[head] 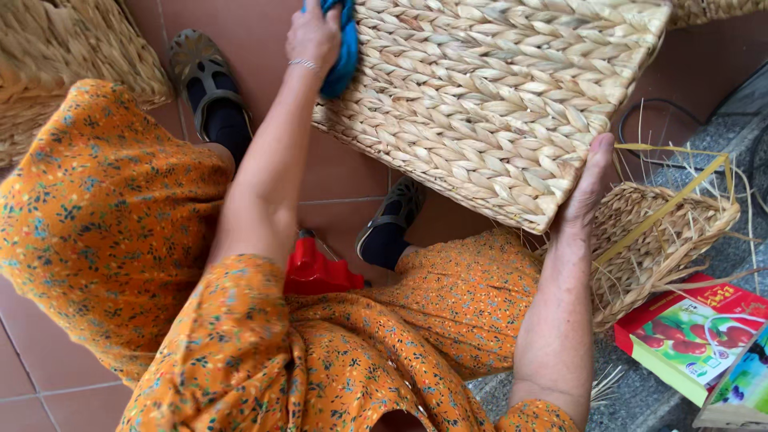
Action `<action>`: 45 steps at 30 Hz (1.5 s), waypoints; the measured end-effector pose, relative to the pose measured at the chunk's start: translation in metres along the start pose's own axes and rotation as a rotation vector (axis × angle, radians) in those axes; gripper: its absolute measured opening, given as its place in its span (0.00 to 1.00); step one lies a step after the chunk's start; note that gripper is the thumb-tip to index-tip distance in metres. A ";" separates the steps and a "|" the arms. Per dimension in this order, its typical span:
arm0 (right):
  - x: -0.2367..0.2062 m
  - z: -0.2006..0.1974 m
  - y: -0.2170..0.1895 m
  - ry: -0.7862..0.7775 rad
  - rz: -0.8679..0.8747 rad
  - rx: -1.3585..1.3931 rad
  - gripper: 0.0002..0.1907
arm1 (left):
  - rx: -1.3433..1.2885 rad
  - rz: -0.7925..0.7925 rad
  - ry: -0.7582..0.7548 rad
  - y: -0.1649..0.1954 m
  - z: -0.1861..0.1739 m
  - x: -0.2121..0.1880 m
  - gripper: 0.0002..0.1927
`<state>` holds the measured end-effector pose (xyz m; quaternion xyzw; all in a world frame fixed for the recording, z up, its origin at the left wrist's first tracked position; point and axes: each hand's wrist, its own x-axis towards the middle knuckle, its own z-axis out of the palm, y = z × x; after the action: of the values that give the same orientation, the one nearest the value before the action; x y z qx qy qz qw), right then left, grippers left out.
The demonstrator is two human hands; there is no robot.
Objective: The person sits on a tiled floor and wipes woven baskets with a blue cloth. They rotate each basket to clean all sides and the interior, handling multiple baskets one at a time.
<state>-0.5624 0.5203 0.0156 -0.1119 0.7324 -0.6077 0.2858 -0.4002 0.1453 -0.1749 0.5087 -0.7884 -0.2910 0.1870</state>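
A large woven straw basket (496,104) is tilted in front of me, its braided side facing up. My left hand (314,36) presses a blue cloth (346,48) against the basket's upper left edge. My right hand (588,188) grips the basket's lower right corner, fingers behind it and thumb along the edge. My knees in an orange flowered dress (104,232) lie below.
A smaller unfinished straw basket (656,240) with loose strands and a yellow strap sits at right. Colourful cartons (692,332) lie at lower right. More woven baskets (56,56) stand at upper left. A red object (316,272) lies between my legs on the brown tiled floor (344,172).
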 end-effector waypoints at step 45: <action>0.024 -0.003 -0.001 -0.052 -0.052 0.010 0.47 | -0.484 0.553 -0.368 0.162 -0.065 -0.193 0.24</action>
<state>-0.5837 0.5099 0.0100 -0.1451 0.7186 -0.6154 0.2895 -0.3945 0.3542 -0.0205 0.1583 -0.8244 -0.4931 0.2283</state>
